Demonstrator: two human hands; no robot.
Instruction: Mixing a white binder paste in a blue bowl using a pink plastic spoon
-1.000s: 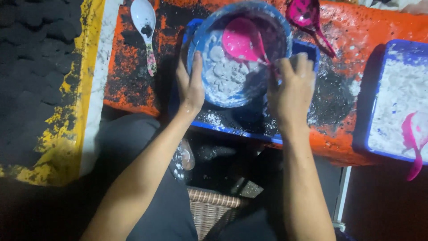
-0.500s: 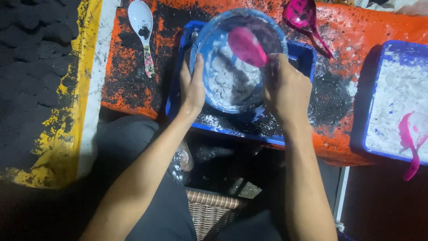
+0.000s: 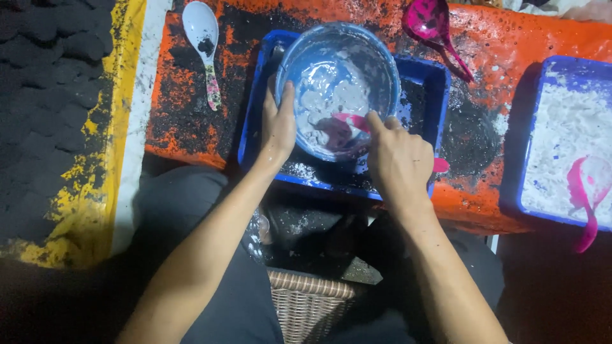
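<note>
Hands work one blue bowl (image 3: 338, 70) sitting in a blue tray (image 3: 426, 83): left hand (image 3: 277, 127) lies open-palmed against its near-left wall, while right hand (image 3: 398, 159), at the near-right rim, grips a pink spoon (image 3: 350, 121) whose handle slants down-right and scoop dips into grey-white paste.

Right hand (image 3: 398, 162) stirs bowl (image 3: 338, 89) with pink spoon (image 3: 354, 121).

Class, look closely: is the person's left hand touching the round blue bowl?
Touching. The head view shows the left hand pressed flat against the near-left outer wall of the round blue bowl, fingers lying along its rim with no gap visible.
</note>
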